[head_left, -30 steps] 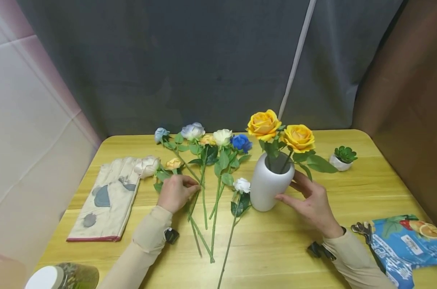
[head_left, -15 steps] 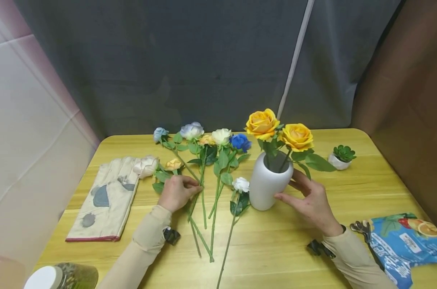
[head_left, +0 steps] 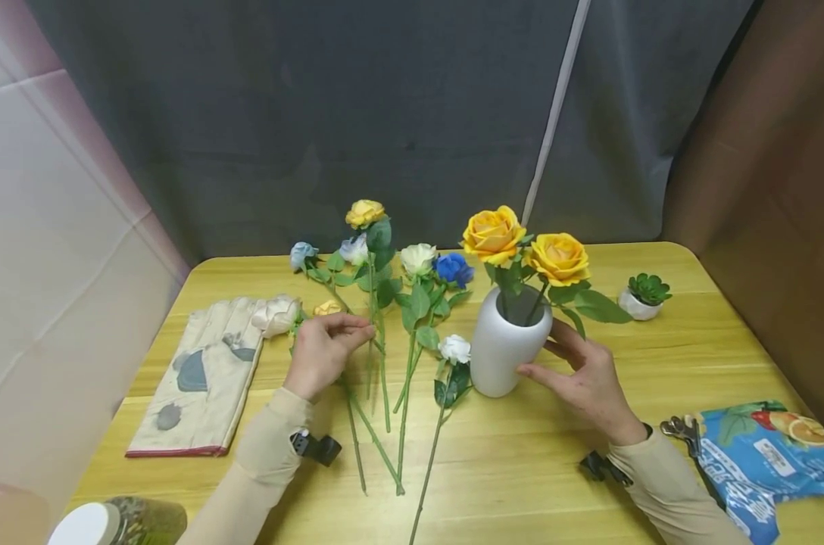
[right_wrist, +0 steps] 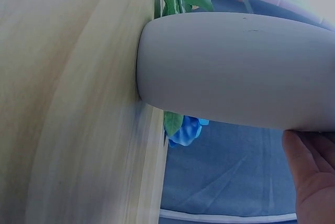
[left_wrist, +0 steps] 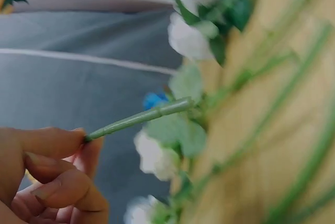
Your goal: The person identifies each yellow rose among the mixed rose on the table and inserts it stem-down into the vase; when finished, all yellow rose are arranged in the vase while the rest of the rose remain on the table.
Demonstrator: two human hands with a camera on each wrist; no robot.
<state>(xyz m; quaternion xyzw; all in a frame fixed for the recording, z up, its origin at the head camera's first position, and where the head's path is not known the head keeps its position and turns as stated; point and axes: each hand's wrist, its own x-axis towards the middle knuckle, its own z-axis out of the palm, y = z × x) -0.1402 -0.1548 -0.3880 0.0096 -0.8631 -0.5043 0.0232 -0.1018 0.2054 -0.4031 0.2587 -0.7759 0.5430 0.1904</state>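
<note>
My left hand (head_left: 325, 350) pinches the green stem of a yellow rose (head_left: 365, 213), which stands upright above the other flowers. In the left wrist view, the cut end of its stem (left_wrist: 141, 119) sticks out past the thumb and fingertips. My right hand (head_left: 589, 382) holds the side of a white vase (head_left: 507, 359), thumb in front and fingers behind. Two large yellow-orange roses (head_left: 521, 250) stand in that vase. From the right wrist, the vase (right_wrist: 235, 72) shows with its base at the table and my fingers at its upper side.
White, blue and pale flowers lie on the wooden table (head_left: 535, 484), among them a blue flower (head_left: 454, 269) and a small white one (head_left: 455, 349). Around them are folded gloves (head_left: 197, 378), a jar (head_left: 149, 521), a potted succulent (head_left: 644, 297) and a blue packet (head_left: 766, 462).
The left hand has lifted the yellow rose off the pile by its stem, raising its bloom above the table's far edge. The right hand and the vase have stayed put.
</note>
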